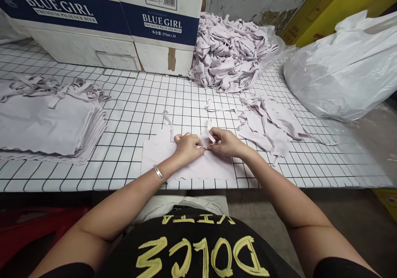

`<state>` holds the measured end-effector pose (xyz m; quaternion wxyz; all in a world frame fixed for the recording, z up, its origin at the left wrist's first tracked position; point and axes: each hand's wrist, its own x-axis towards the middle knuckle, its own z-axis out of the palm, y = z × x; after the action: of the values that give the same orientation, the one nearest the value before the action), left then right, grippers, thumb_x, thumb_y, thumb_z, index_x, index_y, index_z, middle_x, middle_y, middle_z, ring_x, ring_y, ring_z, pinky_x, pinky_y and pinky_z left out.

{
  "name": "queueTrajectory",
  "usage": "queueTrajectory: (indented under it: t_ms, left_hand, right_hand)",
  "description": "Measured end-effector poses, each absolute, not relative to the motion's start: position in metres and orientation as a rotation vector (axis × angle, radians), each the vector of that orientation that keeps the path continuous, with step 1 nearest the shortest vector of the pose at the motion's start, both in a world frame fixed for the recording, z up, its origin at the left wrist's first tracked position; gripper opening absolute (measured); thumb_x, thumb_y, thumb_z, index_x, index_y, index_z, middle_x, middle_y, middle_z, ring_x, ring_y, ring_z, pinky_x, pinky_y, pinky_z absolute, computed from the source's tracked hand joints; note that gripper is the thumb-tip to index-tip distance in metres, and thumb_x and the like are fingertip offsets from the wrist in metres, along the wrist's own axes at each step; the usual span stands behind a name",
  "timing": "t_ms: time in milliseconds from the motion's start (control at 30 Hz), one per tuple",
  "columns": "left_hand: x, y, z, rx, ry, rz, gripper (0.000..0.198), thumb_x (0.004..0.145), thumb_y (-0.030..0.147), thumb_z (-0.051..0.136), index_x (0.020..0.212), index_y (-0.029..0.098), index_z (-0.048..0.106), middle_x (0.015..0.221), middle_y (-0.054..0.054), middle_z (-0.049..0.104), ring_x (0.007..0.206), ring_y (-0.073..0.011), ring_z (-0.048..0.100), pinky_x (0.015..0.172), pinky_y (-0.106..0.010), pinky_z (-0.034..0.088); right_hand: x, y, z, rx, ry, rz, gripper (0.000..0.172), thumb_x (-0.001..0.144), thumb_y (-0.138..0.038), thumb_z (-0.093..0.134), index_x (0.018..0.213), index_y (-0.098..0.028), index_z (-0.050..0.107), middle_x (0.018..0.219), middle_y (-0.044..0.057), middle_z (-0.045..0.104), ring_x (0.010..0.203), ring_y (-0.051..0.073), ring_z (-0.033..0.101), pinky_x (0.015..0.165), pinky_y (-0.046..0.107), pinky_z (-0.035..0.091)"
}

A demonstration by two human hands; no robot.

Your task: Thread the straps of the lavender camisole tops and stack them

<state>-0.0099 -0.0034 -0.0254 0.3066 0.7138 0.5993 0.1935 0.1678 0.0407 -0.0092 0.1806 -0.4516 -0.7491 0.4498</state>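
Note:
A pale pink camisole-like fabric piece with thin straps [189,170] lies flat at the table's front edge. My left hand [188,149] rests on it, fingers closed in a pinch on its upper edge. Close beside it, my right hand [226,142] pinches the same edge near the base of a strap, which loops up at the fingers. The other strap [169,123] stretches away on the table past my left hand. The fingertips of both hands nearly meet; the exact spot between them is too small to make out.
Left lies a neat stack of similar pieces [46,125]. Several loose pieces [266,125] lie to the right, with a large crumpled heap [229,51] behind. A beer carton [161,59] stands at the back. A white plastic bag [338,71] sits right on the checked tablecloth [130,104].

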Motion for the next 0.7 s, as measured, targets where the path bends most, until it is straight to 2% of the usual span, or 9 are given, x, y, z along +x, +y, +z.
queueTrajectory:
  t_ms: [67, 167, 233, 300, 400, 533, 600, 700]
  left_hand:
    - [-0.011, -0.013, -0.022, 2.074, 1.626, 0.519, 0.011, 0.085, 0.028, 0.060, 0.086, 0.021, 0.069, 0.102, -0.006, 0.069, 0.105, -0.0268, 0.055, 0.098, -0.051, 0.026]
    - [-0.015, -0.037, -0.022, 2.447, 1.465, 0.535, 0.032, 0.090, 0.024, 0.057, 0.122, 0.020, 0.059, 0.136, -0.011, 0.055, 0.129, -0.0285, 0.043, 0.111, -0.051, 0.017]
    - [-0.020, -0.052, -0.028, 2.590, 1.178, 0.439, 0.044, 0.093, 0.034, 0.054, 0.135, 0.023, 0.049, 0.150, -0.008, 0.041, 0.141, -0.0270, 0.029, 0.116, -0.049, 0.012]
    - [-0.025, -0.062, -0.037, 2.615, 0.987, 0.326, 0.052, 0.095, 0.047, 0.046, 0.143, 0.027, 0.042, 0.155, -0.005, 0.034, 0.146, -0.0254, 0.020, 0.118, -0.049, 0.010]
    - [-0.028, -0.064, -0.045, 2.600, 0.933, 0.260, 0.057, 0.097, 0.053, 0.036, 0.149, 0.030, 0.032, 0.156, -0.003, 0.031, 0.148, -0.0237, 0.016, 0.119, -0.050, 0.005]
    - [-0.030, -0.064, -0.038, 2.634, 0.854, 0.275, 0.058, 0.096, 0.054, 0.038, 0.149, 0.032, 0.029, 0.156, 0.000, 0.032, 0.147, -0.0238, 0.020, 0.118, -0.052, 0.007]
    - [-0.042, -0.071, -0.030, 2.617, 0.972, 0.317, 0.056, 0.096, 0.053, 0.040, 0.146, 0.031, 0.035, 0.153, -0.002, 0.038, 0.143, -0.0246, 0.029, 0.117, -0.050, 0.016]
    - [-0.081, -0.089, -0.019, 2.366, 1.716, 0.432, 0.044, 0.095, 0.049, 0.041, 0.127, 0.022, 0.055, 0.131, -0.011, 0.057, 0.123, -0.0300, 0.049, 0.102, -0.049, 0.036]
  right_hand:
    - [0.168, 0.042, -0.009, -1.267, -1.953, 1.542, 0.019, 0.062, -0.018, 0.071, 0.073, -0.019, 0.057, 0.073, -0.002, 0.056, 0.065, 0.012, 0.047, 0.062, 0.027, 0.039]
    - [0.167, 0.045, -0.007, -1.169, -1.424, 1.915, 0.019, 0.063, -0.018, 0.071, 0.079, -0.018, 0.060, 0.084, 0.002, 0.065, 0.077, 0.016, 0.058, 0.076, 0.032, 0.048]
    - [0.165, 0.054, -0.005, -1.105, -1.104, 2.014, 0.020, 0.064, -0.016, 0.070, 0.080, -0.018, 0.060, 0.089, 0.005, 0.067, 0.086, 0.018, 0.061, 0.085, 0.036, 0.051]
    - [0.161, 0.072, -0.004, -1.059, -0.904, 2.037, 0.020, 0.065, -0.014, 0.068, 0.083, -0.018, 0.059, 0.093, 0.007, 0.069, 0.092, 0.020, 0.063, 0.089, 0.039, 0.052]
    - [0.150, 0.110, -0.004, -1.101, -0.830, 1.940, 0.017, 0.068, -0.012, 0.064, 0.082, -0.017, 0.056, 0.093, 0.010, 0.070, 0.091, 0.021, 0.064, 0.085, 0.040, 0.055]
    - [0.145, 0.148, 0.003, -1.515, -1.191, 1.761, 0.012, 0.073, -0.015, 0.066, 0.073, -0.018, 0.054, 0.075, 0.010, 0.066, 0.072, 0.020, 0.064, 0.068, 0.038, 0.055]
    - [0.159, 0.144, 0.011, -1.700, -1.372, 1.556, 0.019, 0.073, -0.021, 0.071, 0.067, -0.018, 0.053, 0.064, 0.007, 0.061, 0.064, 0.020, 0.059, 0.061, 0.036, 0.050]
    - [0.195, 0.102, 0.018, -1.937, -1.733, 0.891, 0.036, 0.071, -0.042, 0.074, 0.059, -0.021, 0.048, 0.055, 0.004, 0.053, 0.058, 0.019, 0.052, 0.055, 0.033, 0.040]
